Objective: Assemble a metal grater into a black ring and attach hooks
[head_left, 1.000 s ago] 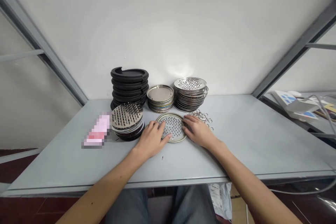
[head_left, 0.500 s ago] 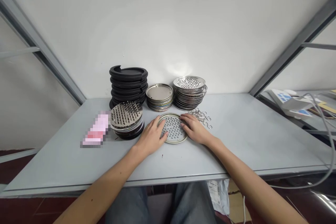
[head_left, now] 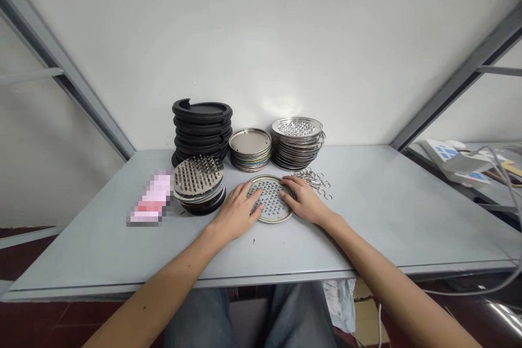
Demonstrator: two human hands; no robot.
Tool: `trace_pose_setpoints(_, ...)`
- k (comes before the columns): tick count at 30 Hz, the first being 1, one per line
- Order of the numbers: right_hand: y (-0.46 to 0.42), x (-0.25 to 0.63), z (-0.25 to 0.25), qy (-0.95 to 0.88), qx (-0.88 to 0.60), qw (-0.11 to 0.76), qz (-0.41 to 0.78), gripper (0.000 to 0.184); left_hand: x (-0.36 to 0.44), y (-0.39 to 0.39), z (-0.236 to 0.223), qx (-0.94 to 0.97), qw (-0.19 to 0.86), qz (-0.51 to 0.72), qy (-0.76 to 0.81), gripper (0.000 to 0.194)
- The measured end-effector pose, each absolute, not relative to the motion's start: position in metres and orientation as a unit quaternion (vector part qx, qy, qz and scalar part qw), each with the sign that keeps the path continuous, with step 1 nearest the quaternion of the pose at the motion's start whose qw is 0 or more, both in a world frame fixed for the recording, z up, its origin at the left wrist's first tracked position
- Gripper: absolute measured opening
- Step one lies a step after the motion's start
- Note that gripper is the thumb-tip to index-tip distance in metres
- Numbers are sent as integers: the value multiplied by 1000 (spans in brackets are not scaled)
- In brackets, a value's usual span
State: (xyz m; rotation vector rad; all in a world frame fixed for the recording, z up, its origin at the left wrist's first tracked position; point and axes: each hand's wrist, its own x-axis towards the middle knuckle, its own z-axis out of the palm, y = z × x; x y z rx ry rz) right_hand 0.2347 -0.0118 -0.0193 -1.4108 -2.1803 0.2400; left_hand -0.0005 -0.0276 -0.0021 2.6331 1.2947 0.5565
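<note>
A round perforated metal disc [head_left: 271, 199] with a brass-coloured rim lies flat on the grey table [head_left: 367, 217]. My left hand [head_left: 237, 209] rests on its left side, fingers spread and flat. My right hand [head_left: 304, 199] lies on its right side, fingers stretched over the holes. Neither hand holds anything. A heap of small metal rings [head_left: 316, 179] sits just behind my right hand.
Along the wall stand a stack of black round lids [head_left: 202, 129], a stack of plain metal discs [head_left: 249, 149] and a stack of perforated discs [head_left: 297, 142]. A short pile topped by a spiked disc [head_left: 199, 182] and a pink blurred object [head_left: 153, 201] lie at left. A neighbouring bench [head_left: 468, 166] with cables is at right.
Both hands have shifted slightly inward over the disc; otherwise only the camera has moved a little.
</note>
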Motion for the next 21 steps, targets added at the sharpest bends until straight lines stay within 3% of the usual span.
trace_pose_setpoints(21,-14,235,-18,-831,-494,247,65,40,3,-21,-5,886,61,170,426,55)
